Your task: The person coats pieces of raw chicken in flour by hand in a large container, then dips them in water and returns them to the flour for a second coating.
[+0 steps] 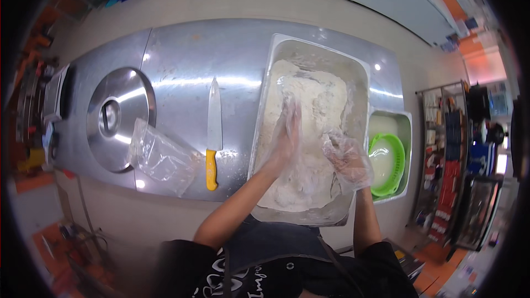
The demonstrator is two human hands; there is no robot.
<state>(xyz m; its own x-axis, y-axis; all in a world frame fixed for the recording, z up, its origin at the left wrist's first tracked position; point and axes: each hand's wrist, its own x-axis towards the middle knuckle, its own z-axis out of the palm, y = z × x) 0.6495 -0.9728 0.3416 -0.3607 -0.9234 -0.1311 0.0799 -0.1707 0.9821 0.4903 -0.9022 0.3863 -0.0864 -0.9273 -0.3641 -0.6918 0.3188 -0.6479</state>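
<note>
A deep stainless steel pan (360, 91) stands before me, with a broad layer of white flour (308, 174) inside. My left hand (287, 130), in a clear plastic glove, is held edge-on over the flour. Its fingers are stretched out, and I see nothing in them. Near the pan's right wall is my right hand (348, 160), gloved the same way, with its fingers curled. Whether anything sits inside those fingers cannot be made out. Flour dusts both gloves.
Left of the pan lies a kitchen knife (214, 132) with a yellow handle, blade pointing away. Farther left, a clear plastic bag (163, 157) overlaps a round steel lid (120, 149). At right, a smaller steel pan (408, 145) holds a green basket (399, 165) in whitish liquid.
</note>
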